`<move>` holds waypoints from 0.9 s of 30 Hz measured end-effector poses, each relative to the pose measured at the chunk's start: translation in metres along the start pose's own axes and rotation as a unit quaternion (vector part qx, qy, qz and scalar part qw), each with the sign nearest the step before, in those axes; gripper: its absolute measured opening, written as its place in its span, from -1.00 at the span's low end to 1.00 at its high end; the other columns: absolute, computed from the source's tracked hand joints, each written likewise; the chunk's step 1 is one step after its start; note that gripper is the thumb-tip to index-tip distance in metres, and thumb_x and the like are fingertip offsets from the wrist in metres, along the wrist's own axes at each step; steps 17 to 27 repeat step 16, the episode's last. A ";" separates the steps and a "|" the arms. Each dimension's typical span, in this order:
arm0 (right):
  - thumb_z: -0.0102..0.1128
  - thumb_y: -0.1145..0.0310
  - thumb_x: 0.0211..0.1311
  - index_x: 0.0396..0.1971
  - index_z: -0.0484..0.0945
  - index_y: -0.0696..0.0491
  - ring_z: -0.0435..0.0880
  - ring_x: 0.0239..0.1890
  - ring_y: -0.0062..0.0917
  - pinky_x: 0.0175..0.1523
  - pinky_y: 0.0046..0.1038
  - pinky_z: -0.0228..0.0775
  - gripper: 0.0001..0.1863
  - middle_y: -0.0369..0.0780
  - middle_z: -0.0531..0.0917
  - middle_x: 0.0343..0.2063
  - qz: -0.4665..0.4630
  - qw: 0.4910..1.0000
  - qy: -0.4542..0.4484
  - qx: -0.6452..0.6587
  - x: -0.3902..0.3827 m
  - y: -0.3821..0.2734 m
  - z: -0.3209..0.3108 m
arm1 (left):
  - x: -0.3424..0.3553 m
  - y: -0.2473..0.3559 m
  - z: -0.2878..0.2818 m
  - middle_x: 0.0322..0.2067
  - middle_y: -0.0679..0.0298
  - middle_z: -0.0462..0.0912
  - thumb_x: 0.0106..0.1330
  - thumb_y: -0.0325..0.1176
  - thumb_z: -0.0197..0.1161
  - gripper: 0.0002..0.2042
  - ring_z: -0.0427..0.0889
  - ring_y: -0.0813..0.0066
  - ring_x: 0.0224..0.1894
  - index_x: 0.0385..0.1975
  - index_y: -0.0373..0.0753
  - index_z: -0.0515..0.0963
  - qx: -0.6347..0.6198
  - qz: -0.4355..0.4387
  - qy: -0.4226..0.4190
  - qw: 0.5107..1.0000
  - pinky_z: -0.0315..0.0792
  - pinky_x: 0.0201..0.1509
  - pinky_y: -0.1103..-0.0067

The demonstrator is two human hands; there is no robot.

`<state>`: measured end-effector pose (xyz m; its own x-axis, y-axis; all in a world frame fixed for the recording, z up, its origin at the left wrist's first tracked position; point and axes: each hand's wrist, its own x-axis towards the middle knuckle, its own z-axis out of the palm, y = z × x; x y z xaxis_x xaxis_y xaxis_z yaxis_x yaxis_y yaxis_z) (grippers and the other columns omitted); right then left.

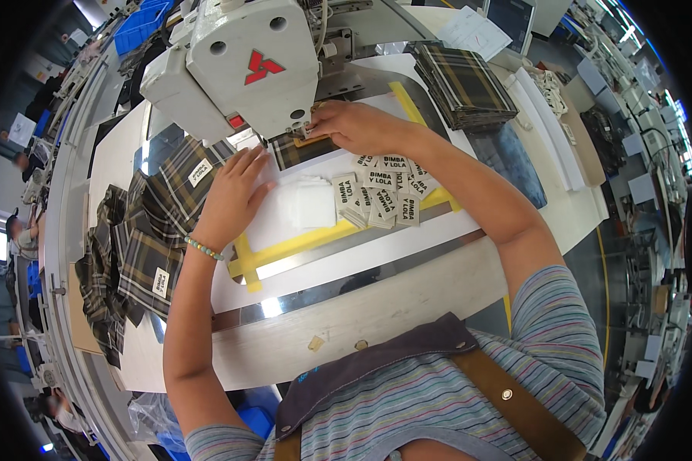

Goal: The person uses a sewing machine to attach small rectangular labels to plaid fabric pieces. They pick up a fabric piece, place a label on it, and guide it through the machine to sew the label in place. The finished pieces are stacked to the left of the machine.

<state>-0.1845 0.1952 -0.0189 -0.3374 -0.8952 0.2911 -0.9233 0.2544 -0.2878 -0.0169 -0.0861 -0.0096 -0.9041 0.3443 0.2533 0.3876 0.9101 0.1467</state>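
Note:
A white sewing machine head [254,65] with a red emblem stands over the work area. Beneath it, a piece of dark plaid fabric [291,154] lies partly hidden. My right hand [359,129] reaches in beside the needle area, fingers pinched together above a tan strip [311,141]; what they hold, if anything, is hidden. My left hand [237,192] rests palm down left of the fabric, fingers stretched out toward the machine's base, holding nothing visible. Below and between the hands lie a loose pile of printed cloth labels [380,178] and a stack of small white squares [315,206].
Plaid pieces with labels [142,246] are heaped at the left, draping over the table's edge. A neat stack of plaid pieces [465,84] sits at the far right. Yellow tape [346,236] borders the white work sheet. A blue crate [140,29] stands at the far left.

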 end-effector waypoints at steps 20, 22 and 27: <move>0.30 0.48 0.35 -0.03 0.80 0.07 0.62 0.25 -0.25 0.39 -0.21 0.44 -0.75 -0.21 0.74 0.14 0.072 0.970 0.209 -0.103 -0.069 0.048 -0.030 | 0.009 0.030 -0.006 0.29 0.15 0.66 0.41 -0.52 0.32 -0.62 0.52 0.01 0.43 0.22 -0.30 0.62 -0.058 0.096 0.017 0.994 0.46 0.49 0.25; 0.30 0.48 0.35 -0.03 0.80 0.07 0.62 0.25 -0.25 0.39 -0.21 0.44 -0.75 -0.21 0.74 0.14 0.072 0.970 0.209 -0.103 -0.069 0.048 -0.030 | 0.009 0.030 -0.006 0.29 0.15 0.66 0.41 -0.52 0.32 -0.62 0.52 0.01 0.43 0.22 -0.30 0.62 -0.058 0.096 0.017 0.994 0.46 0.49 0.25; 0.30 0.48 0.35 -0.03 0.80 0.07 0.62 0.25 -0.25 0.39 -0.21 0.44 -0.75 -0.21 0.74 0.14 0.072 0.970 0.209 -0.103 -0.069 0.048 -0.030 | 0.009 0.030 -0.006 0.29 0.15 0.66 0.41 -0.52 0.32 -0.62 0.52 0.01 0.43 0.22 -0.30 0.62 -0.058 0.096 0.017 0.994 0.46 0.49 0.25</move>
